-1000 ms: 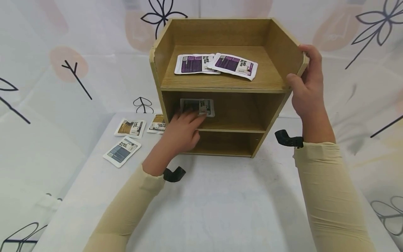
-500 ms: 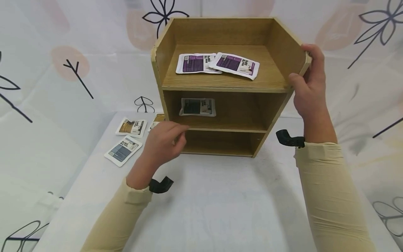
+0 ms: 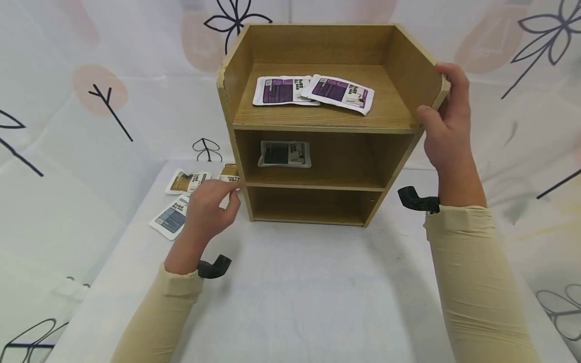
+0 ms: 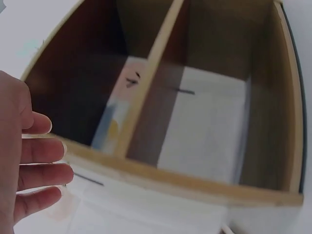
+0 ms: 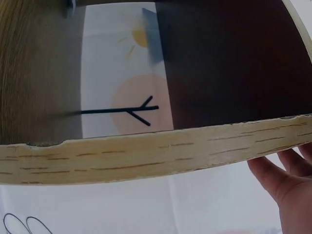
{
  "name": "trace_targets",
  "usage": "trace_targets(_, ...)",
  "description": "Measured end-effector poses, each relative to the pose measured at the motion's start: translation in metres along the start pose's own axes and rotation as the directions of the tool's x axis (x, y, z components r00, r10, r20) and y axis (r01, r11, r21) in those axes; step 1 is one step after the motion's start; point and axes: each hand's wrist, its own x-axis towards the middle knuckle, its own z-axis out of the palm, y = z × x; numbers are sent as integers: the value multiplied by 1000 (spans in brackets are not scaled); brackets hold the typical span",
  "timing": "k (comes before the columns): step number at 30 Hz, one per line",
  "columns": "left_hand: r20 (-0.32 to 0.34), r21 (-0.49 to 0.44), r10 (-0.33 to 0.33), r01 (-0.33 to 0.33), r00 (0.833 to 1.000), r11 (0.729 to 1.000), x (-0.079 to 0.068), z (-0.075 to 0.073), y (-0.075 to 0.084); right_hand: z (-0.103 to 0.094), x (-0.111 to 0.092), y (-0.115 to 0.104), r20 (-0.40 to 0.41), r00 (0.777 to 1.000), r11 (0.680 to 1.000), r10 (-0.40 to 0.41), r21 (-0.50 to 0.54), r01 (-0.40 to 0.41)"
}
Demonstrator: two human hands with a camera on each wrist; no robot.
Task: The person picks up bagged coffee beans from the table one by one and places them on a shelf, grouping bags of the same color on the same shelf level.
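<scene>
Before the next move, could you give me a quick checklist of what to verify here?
1. Is the right grip holding the shelf unit? Ok, by its side panel.
2. Is the left grip free? Ok, it holds nothing.
3. Is the left grip apart from the shelf unit? Cannot tell.
4. Are the purple packets lying apart? Not ok, they overlap.
5. Is the dark packet inside the middle compartment? Ok.
6. Is the blue packet fully visible? Not ok, partly covered.

Left hand lower, fingers loosely bent, right hand higher, fingers curled, both forearms extended forward
</scene>
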Motion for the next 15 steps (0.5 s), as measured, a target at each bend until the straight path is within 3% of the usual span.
trace_targets(7,62,58,-124,120,990,991,-14,1,-20,0,1,-1,-6,1000,1000,3,24,-3)
trace_targets(12,126,107,-226,213,966,971,-22,2,-34,0,0,-1,5,1000,998,0,-68,0)
trace_targets(15,163,132,-284,265,945,955,-27,4,-42,0,0,0,5,1000,999,1,-51,-1)
